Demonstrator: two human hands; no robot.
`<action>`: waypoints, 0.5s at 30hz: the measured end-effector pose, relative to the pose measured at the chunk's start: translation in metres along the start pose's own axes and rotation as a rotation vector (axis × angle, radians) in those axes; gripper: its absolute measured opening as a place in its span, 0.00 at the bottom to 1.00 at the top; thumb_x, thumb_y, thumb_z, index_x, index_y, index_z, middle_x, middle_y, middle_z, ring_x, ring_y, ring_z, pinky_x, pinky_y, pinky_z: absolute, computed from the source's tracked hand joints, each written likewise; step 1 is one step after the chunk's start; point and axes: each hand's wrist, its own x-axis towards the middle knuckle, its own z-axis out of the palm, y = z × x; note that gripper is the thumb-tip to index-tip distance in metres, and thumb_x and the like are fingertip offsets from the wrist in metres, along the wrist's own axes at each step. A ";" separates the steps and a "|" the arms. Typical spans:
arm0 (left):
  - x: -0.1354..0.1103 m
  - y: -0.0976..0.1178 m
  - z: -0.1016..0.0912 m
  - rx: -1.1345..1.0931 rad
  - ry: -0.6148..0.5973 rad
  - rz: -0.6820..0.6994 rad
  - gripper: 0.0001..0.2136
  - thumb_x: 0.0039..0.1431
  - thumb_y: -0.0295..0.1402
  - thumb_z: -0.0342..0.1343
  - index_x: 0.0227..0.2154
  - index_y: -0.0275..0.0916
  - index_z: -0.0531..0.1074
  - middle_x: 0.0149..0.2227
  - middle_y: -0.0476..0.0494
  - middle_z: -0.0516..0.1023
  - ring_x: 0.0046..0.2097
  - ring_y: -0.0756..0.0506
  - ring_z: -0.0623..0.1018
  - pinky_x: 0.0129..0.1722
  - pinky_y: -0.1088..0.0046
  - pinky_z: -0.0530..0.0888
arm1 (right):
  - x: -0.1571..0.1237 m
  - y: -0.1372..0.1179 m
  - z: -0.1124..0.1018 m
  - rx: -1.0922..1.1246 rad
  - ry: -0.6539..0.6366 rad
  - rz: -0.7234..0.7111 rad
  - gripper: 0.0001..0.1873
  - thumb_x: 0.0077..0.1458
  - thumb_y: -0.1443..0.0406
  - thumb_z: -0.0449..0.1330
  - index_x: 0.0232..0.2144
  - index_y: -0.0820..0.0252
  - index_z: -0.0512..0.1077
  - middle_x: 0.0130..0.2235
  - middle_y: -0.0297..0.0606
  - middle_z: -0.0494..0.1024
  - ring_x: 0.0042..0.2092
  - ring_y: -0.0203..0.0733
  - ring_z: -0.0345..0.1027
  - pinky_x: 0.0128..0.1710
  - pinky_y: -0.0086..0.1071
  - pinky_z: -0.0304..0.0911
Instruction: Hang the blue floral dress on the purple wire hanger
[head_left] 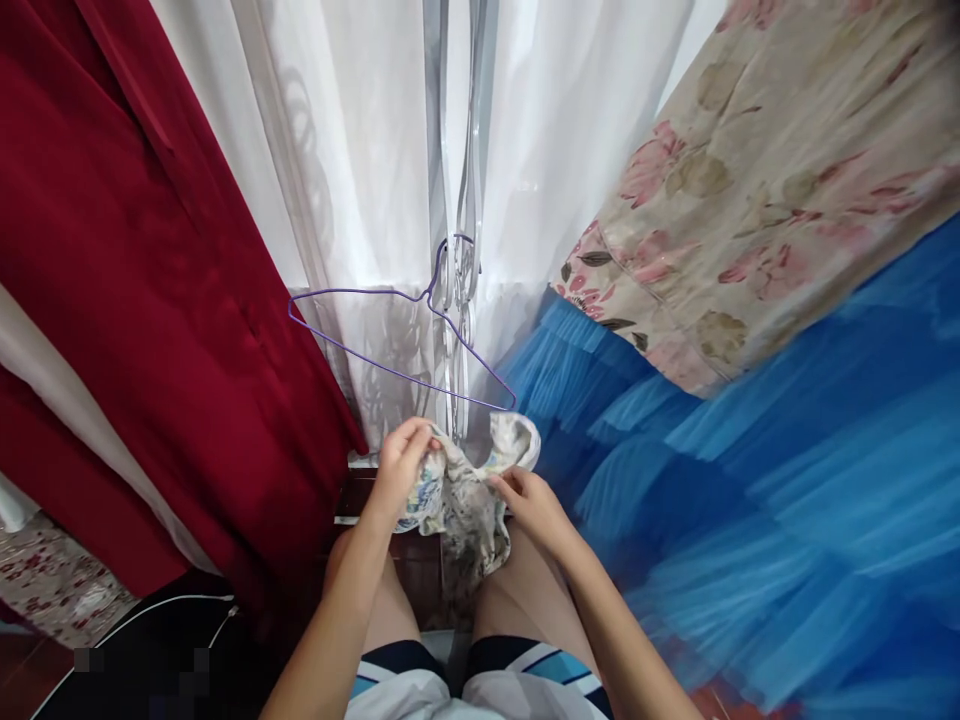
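Observation:
Between my two hands hangs a small, light patterned cloth garment (472, 510), bunched and drooping above my knees; its exact kind I cannot make out. My left hand (405, 455) pinches its upper left edge. With thumb and fingers, my right hand (529, 500) grips its right side, and a pale loop of the cloth stands up above that hand. Just beyond the garment, a purple wire hanger (397, 378) hangs tilted by its hook from a pale strap (450, 180). Neither hand touches the hanger.
Red curtain cloth (187, 300) hangs on the left, white curtains (360, 130) behind the hanger. At right are a floral cloth (750, 200) and blue tulle fabric (712, 500). A black item with white edging (172, 650) lies at lower left.

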 end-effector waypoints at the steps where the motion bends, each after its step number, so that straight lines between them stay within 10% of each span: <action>1: -0.008 0.004 0.014 0.084 -0.106 0.037 0.11 0.59 0.40 0.61 0.34 0.36 0.76 0.29 0.46 0.75 0.34 0.49 0.75 0.38 0.74 0.72 | -0.002 -0.007 0.002 0.076 -0.054 -0.018 0.23 0.57 0.45 0.57 0.25 0.59 0.69 0.26 0.36 0.72 0.30 0.42 0.63 0.33 0.35 0.59; 5: -0.037 0.030 0.052 0.496 -0.516 0.254 0.10 0.67 0.34 0.52 0.35 0.39 0.77 0.35 0.45 0.78 0.41 0.46 0.76 0.46 0.70 0.70 | -0.004 -0.040 0.006 0.664 -0.350 0.122 0.28 0.60 0.42 0.52 0.25 0.58 0.71 0.28 0.35 0.73 0.34 0.42 0.65 0.37 0.35 0.63; 9: -0.041 0.053 0.047 0.707 -0.459 0.359 0.12 0.65 0.34 0.56 0.49 0.44 0.76 0.44 0.42 0.77 0.49 0.44 0.73 0.54 0.66 0.67 | -0.005 -0.062 -0.005 0.903 -0.528 0.269 0.16 0.52 0.50 0.65 0.29 0.56 0.76 0.28 0.32 0.76 0.32 0.38 0.68 0.35 0.29 0.63; 12: -0.035 0.049 0.028 0.642 -0.558 0.202 0.24 0.63 0.39 0.58 0.61 0.44 0.66 0.53 0.40 0.73 0.55 0.41 0.71 0.59 0.64 0.65 | -0.008 -0.077 -0.029 0.838 -0.669 0.304 0.12 0.46 0.59 0.70 0.30 0.61 0.78 0.27 0.34 0.77 0.27 0.36 0.67 0.29 0.27 0.62; 15: -0.035 0.027 0.013 0.470 -0.843 -0.091 0.19 0.65 0.44 0.54 0.51 0.37 0.75 0.46 0.41 0.78 0.49 0.41 0.75 0.51 0.67 0.70 | -0.004 -0.095 -0.069 0.581 -0.885 0.218 0.11 0.42 0.66 0.69 0.31 0.67 0.79 0.27 0.36 0.77 0.25 0.34 0.65 0.25 0.26 0.59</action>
